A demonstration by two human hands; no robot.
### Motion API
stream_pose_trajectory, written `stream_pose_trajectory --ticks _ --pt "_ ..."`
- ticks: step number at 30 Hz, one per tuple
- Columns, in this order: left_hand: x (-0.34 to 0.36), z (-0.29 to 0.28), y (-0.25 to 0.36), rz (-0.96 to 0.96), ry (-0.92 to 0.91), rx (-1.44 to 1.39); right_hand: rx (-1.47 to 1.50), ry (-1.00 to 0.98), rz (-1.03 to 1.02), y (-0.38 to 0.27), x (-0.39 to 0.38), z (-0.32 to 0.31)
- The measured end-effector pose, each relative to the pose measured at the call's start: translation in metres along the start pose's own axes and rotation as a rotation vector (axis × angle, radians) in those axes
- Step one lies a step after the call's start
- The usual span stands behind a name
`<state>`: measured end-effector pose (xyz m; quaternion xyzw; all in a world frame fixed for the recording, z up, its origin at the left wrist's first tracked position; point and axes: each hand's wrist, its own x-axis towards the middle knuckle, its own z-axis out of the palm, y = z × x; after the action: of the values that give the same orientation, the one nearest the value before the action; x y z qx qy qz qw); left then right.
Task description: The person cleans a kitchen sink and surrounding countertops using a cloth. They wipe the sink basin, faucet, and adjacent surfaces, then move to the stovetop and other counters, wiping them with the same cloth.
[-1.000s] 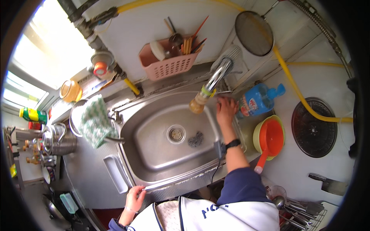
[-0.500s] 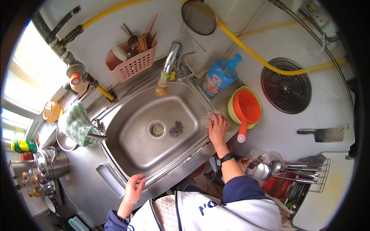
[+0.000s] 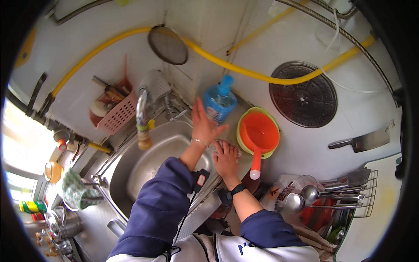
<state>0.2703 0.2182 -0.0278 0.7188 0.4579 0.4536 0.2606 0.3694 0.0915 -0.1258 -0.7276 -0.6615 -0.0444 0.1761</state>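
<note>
My left hand (image 3: 203,124) reaches over the sink's right edge to a blue pump bottle (image 3: 219,104). Its fingers are stretched with the thumb apart, beside or against the bottle; contact is hard to tell. Just nearer, my right hand (image 3: 225,160) presses down on a crumpled pale cloth (image 3: 236,153) on the ledge right of the basin. Most of the cloth is covered by the fingers. An orange dipper (image 3: 262,133) sits inside a light green bowl (image 3: 277,151), right of both hands. My left forearm hides much of the steel sink (image 3: 144,162).
A faucet (image 3: 142,109) stands behind the basin, near a pink basket (image 3: 118,118) of utensils. Ladles (image 3: 293,203) lie on a wire rack at right. A cleaver (image 3: 371,140) and a yellow hose (image 3: 244,71) are along the wall. A green checked cloth (image 3: 76,187) hangs at left.
My left hand has moved from the sink's near edge up to the blue bottle. My right hand stays on the cloth at the ledge. The view has shifted toward the right.
</note>
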Motion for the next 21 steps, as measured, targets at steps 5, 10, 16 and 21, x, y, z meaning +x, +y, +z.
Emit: stream_pose_trajectory --ticks 5,10,16,21 --pt "0.037 0.030 -0.001 -0.060 0.014 -0.114 0.263 0.034 0.222 0.009 0.009 0.007" --pt "0.023 0.018 -0.002 -0.041 0.014 -0.111 0.282 0.185 0.346 0.012 0.012 0.013" --pt "-0.062 -0.041 -0.016 0.183 0.004 -0.181 0.165 0.148 0.188 0.006 0.034 0.028" --pt "-0.144 -0.129 -0.024 0.051 -0.129 -0.196 0.538 0.237 0.056 -0.009 0.065 0.036"
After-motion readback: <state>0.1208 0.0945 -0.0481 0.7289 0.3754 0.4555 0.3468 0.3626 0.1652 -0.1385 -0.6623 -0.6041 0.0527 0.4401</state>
